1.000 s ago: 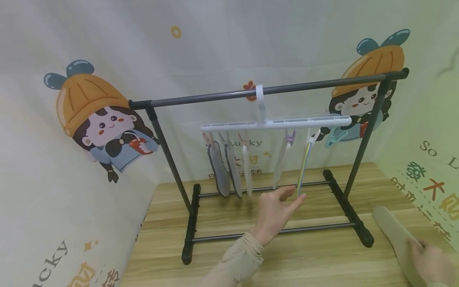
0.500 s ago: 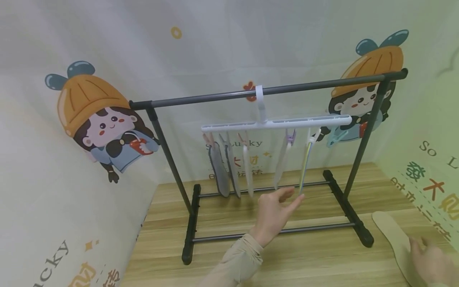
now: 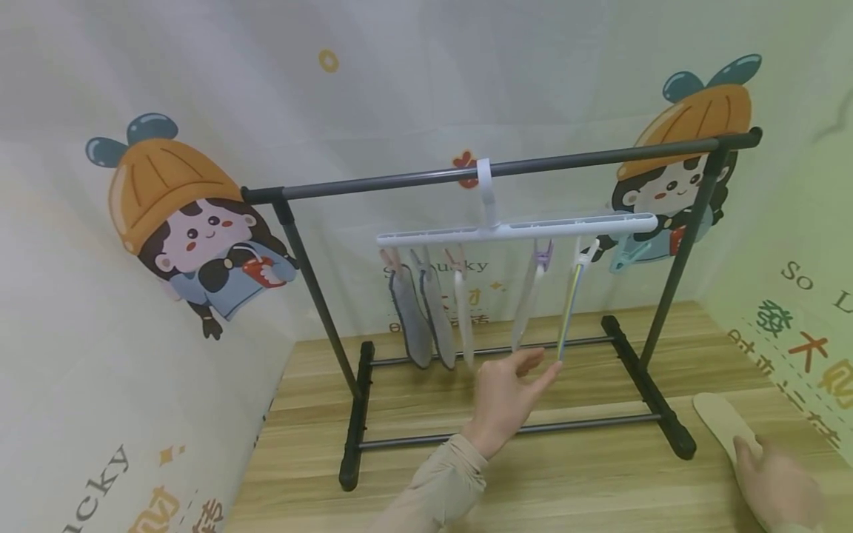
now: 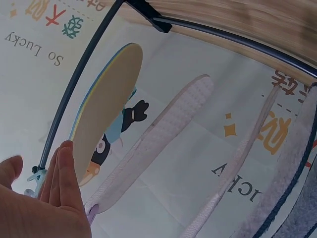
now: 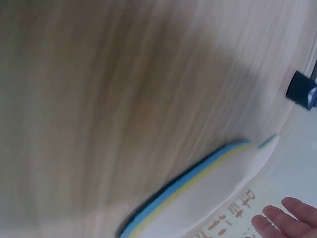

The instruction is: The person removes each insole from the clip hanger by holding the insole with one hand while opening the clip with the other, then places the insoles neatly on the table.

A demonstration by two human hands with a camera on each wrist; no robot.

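Hanging striped insole [image 4: 111,99] could swing if we bump it: our left hand [image 3: 503,392], unclenched, is by its tip; our right hand [image 3: 780,481], loose-fingered, by the table insole [image 3: 720,418].

A: What is not clear in head view?
B: R hand [image 3: 780,477] is blurred, and hides pt. of insole [image 3: 720,418].
A: And L wrist view?
B: L hand [image 4: 47,210] is cut by btm. edge.

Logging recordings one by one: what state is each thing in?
Rack: standing
Hanger: hooked on rack
Grey insoles: clipped, hanging
Pale insoles: clipped, hanging
Striped insole: clipped, hanging
Blue clip: hanging, holding nothing
Left hand: thumb and fingers apart
Right hand: blurred, grip unclear
Loose insole: partly hidden by right hand
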